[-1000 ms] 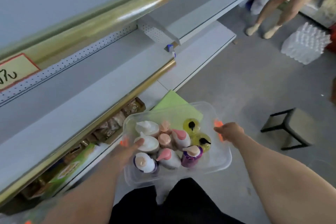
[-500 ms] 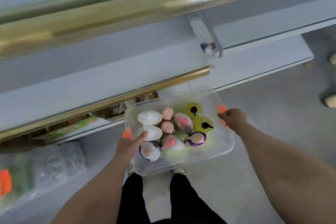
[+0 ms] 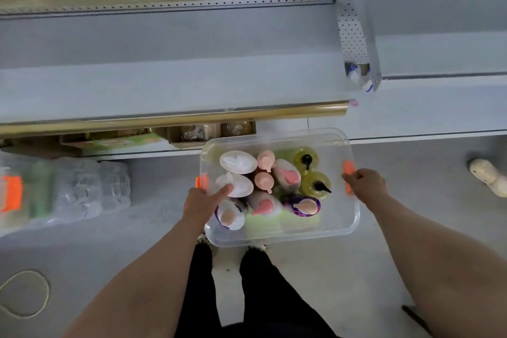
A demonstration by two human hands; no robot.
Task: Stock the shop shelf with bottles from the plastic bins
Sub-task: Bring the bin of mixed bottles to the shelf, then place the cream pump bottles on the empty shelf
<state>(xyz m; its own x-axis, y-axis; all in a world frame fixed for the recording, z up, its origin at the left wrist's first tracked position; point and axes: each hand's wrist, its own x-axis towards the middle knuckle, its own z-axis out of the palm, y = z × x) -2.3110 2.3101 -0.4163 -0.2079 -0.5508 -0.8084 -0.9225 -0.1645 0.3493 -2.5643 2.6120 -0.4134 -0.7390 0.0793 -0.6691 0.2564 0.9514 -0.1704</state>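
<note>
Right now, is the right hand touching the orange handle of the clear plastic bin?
Touching. The head view shows the right hand curled over the orange handle on the rim of the clear plastic bin, with no gap.

We record a clear bin (image 3: 354,217) with orange handles (image 3: 348,170). Inside it we see white caps (image 3: 238,162), pink caps (image 3: 265,159), two yellow bottles (image 3: 315,186) with black pumps (image 3: 306,158), and one purple bottle (image 3: 295,204) topped in peach. The shelf (image 3: 164,85) is pale grey and its edge strip (image 3: 192,118) is gold. The upright panel (image 3: 352,35) is white with dotted holes. The trousers (image 3: 263,296) are black.
</note>
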